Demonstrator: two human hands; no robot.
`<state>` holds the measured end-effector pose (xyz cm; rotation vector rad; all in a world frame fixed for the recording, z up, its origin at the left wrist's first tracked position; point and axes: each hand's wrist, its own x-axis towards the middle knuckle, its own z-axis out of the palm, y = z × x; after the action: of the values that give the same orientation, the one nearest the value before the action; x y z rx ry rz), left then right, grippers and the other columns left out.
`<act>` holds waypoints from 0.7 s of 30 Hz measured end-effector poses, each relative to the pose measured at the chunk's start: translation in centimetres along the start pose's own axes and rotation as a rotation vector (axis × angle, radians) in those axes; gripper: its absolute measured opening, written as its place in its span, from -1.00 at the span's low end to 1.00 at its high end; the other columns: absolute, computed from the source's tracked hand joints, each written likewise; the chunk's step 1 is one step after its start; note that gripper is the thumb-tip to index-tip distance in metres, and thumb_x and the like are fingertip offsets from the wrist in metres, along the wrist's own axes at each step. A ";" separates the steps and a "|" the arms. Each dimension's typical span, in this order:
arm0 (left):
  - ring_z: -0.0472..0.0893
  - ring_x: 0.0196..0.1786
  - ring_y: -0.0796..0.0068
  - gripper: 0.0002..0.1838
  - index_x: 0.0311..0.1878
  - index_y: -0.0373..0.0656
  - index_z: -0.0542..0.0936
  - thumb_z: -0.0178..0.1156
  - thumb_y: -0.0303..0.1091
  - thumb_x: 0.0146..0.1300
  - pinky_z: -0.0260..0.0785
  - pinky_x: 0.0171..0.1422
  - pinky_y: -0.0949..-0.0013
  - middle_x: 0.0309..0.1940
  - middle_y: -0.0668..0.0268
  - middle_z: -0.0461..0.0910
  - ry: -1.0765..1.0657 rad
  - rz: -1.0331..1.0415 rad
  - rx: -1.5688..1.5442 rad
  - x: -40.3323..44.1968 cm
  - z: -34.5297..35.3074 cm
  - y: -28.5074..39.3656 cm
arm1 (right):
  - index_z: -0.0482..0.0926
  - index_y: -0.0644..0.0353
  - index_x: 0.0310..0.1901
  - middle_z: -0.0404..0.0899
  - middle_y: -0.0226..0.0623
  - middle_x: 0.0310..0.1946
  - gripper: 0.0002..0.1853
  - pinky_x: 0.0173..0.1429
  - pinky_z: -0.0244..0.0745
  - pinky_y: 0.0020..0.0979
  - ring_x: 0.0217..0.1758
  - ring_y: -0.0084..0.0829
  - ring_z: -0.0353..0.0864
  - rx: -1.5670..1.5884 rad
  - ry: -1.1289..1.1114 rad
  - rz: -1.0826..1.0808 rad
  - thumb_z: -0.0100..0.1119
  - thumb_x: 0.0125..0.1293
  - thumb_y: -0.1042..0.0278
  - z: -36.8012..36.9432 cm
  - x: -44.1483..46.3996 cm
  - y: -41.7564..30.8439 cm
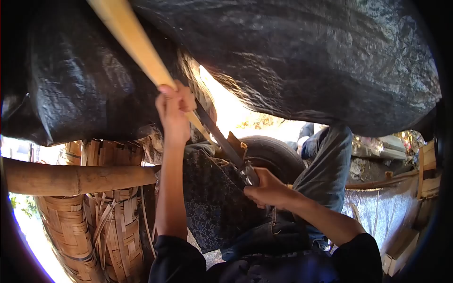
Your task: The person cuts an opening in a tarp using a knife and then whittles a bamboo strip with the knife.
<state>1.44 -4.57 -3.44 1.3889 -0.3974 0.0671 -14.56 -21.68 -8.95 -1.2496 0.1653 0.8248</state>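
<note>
Black tarp (321, 56) above, woven bamboo (66, 221) at left, tire (271, 150) ahead. Left hand (174, 104) grips bamboo strip (137, 45) slanting from upper left. Right hand (268, 188) clenched round knife (227, 147), blade end near strip.

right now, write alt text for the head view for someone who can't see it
A person's left hand grips a long pale yellow bamboo strip while the right hand holds a long dark metal blade, angled close to the strip. Wrinkled black plastic sheeting spans the top; a round black rubber tyre sits beyond the right hand, tan woven cylinders at lower left.
</note>
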 end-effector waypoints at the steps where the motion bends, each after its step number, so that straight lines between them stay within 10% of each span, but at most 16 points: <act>1: -0.12 -0.64 0.68 -0.41 -0.56 -0.02 0.07 -0.16 0.33 0.21 -0.23 -0.51 0.50 -0.70 0.53 -0.11 -0.037 0.053 -0.034 -0.6 0.4 1.1 | 0.33 0.29 -0.28 0.32 -0.41 -0.76 -0.84 -0.72 0.23 -0.51 -0.80 -0.59 0.33 -0.140 0.051 -0.101 0.00 0.07 0.51 0.0 -1.1 -0.4; 15: -0.11 -0.63 0.68 -0.48 -0.55 0.02 0.12 -0.25 0.26 0.27 -0.23 -0.48 0.52 -0.70 0.54 -0.07 -0.060 0.114 -0.186 -0.5 1.3 5.4 | 0.31 0.34 -0.19 0.32 -0.41 -0.78 -0.76 -0.73 0.23 -0.51 -0.81 -0.60 0.32 -0.097 0.138 -0.115 0.03 0.10 0.50 -3.4 -4.7 -1.2; 21: -0.12 -0.63 0.67 -0.48 -0.54 0.01 0.13 -0.24 0.26 0.26 -0.24 -0.47 0.51 -0.70 0.54 -0.07 -0.137 0.122 -0.192 0.0 1.6 4.7 | 0.34 0.37 -0.14 0.45 -0.17 -0.53 -0.66 -0.36 0.43 -0.32 -0.46 -0.36 0.52 -0.443 0.267 -0.188 0.11 0.04 0.44 -2.7 -4.6 -1.1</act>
<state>-0.29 -5.24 1.22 1.1821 -0.5882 0.0325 -16.25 -26.23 -6.54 -1.7642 0.0788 0.5424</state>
